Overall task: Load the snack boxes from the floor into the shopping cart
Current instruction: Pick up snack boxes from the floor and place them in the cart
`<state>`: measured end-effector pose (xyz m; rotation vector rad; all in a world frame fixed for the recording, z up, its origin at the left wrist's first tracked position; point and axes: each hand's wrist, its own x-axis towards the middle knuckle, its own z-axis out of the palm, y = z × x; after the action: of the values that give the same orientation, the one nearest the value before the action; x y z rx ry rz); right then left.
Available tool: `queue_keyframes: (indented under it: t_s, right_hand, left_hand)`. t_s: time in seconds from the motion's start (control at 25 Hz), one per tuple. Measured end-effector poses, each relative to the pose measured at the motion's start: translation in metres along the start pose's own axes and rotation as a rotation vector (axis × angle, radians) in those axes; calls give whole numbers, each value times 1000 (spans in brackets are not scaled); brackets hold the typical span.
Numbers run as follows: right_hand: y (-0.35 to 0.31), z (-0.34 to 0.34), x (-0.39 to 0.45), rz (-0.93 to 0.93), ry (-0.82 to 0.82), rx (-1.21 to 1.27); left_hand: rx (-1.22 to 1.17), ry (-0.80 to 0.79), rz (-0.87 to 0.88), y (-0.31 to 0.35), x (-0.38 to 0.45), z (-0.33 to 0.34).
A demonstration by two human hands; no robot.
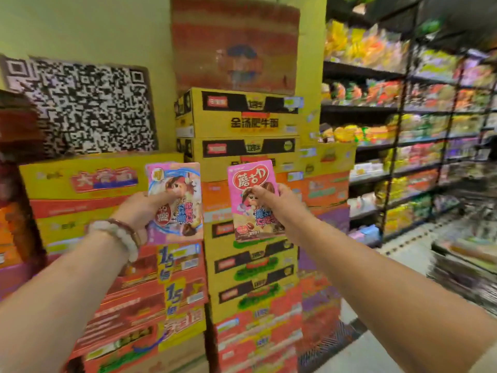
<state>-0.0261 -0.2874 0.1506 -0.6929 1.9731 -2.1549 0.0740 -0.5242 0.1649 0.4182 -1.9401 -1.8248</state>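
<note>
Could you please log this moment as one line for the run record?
left hand: holds pink snack box | right hand: holds second pink snack box | backdrop: stacked cartons | cart: not identifiable

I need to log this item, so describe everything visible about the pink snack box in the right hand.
The pink snack box is a flat, upright carton, seemingly glossy card. Its front shows a red heart with white characters, a cartoon girl below, and a brown band along the bottom. The right hand pinches it near the middle, thumb on the front, fingers behind. It is held up in the air before stacked cartons, apart from the other box.
</note>
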Motion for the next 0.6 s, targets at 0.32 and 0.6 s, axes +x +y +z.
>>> queue_keyframes:
  t_s: [0.32, 0.6]
  right_hand:
    - [22, -199, 51, -44, 354, -52]
    - [31, -390, 29, -24, 668, -105]
  left_hand:
    - [-9, -430, 36, -7, 124, 244]
    - [-38, -773, 54, -23, 141, 486]
